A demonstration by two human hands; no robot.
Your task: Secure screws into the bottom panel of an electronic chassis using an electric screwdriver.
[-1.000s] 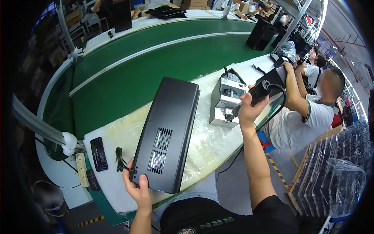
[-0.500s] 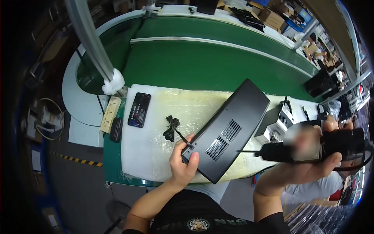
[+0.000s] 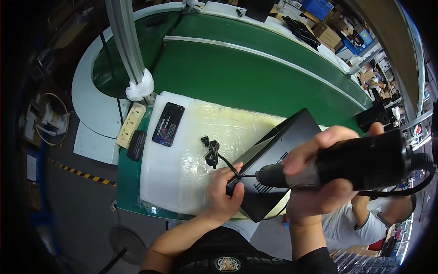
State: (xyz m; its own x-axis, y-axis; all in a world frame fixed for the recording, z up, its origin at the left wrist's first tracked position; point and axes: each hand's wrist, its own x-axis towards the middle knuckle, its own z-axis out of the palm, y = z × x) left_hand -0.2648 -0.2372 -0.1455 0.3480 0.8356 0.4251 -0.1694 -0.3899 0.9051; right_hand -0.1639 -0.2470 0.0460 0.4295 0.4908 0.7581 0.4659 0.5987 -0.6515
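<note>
My left hand (image 3: 220, 197) grips the near left end of a black box-shaped housing (image 3: 299, 132), thumb on its face and fingers round the edge. The housing lies tilted, with vent slots partly hidden under the tool. In my right hand (image 3: 310, 192) is a black corded electric screwdriver (image 3: 365, 160), held sideways. Its thin bit reaches the corner of the housing beside my left thumb; whether it sits in a screw is too small to tell. A bundled black power cord (image 3: 211, 154) leads from that end and rests on the plastic-wrapped mat (image 3: 182, 182).
A smartphone (image 3: 168, 124) lies at the mat's left. Beside it are a cream power strip (image 3: 131, 125) and a small black case (image 3: 136, 145). Beyond the mat runs a green conveyor belt (image 3: 255, 80); a metal post (image 3: 127, 45) stands at left. A co-worker (image 3: 356, 223) is at right.
My right hand has brought the screwdriver leftward, so its bit is now at the housing's corner near my left hand. The housing has tilted and shifted slightly right. The whole view has shifted a little.
</note>
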